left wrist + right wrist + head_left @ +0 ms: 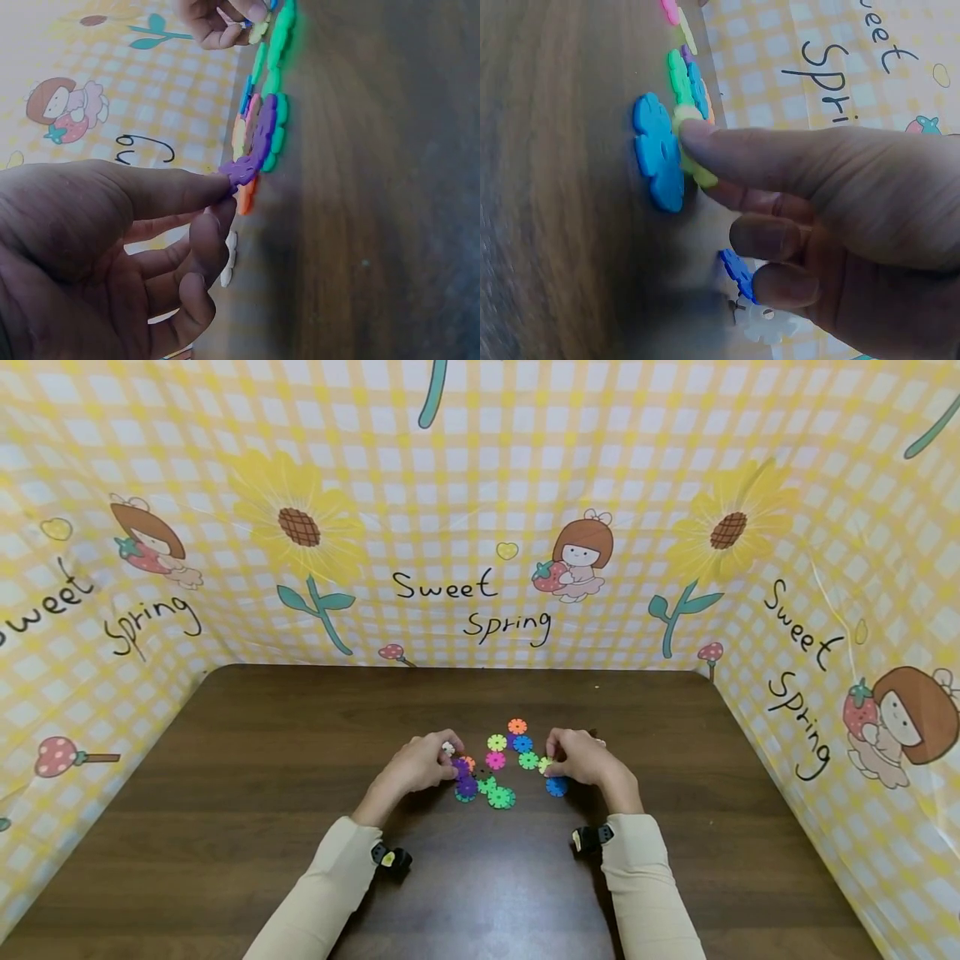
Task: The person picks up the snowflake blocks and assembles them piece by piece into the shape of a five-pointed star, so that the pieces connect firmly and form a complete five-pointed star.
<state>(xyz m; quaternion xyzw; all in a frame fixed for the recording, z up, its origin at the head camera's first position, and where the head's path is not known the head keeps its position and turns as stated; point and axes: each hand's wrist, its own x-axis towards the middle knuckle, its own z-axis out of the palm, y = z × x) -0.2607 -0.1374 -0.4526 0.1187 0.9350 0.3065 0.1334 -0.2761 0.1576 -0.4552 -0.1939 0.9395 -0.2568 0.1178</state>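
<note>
Left hand (420,762) pinches one purple disc (238,172); right hand (588,758) pinches one yellow disc (695,166) beside one blue disc (654,154).

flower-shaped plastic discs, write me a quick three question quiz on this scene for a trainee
1. Which hand pinches a purple flower-shaped plastic disc?
2. True or false: the right hand pinches a pink disc.
3. In the head view, what colour disc lies just on the near side of the right hand's disc: A orange, B blue, C white?

Key: 1. The left hand. 2. False: it pinches a yellow flower-shaped plastic disc. 3. B, the blue flower-shaped plastic disc.
</note>
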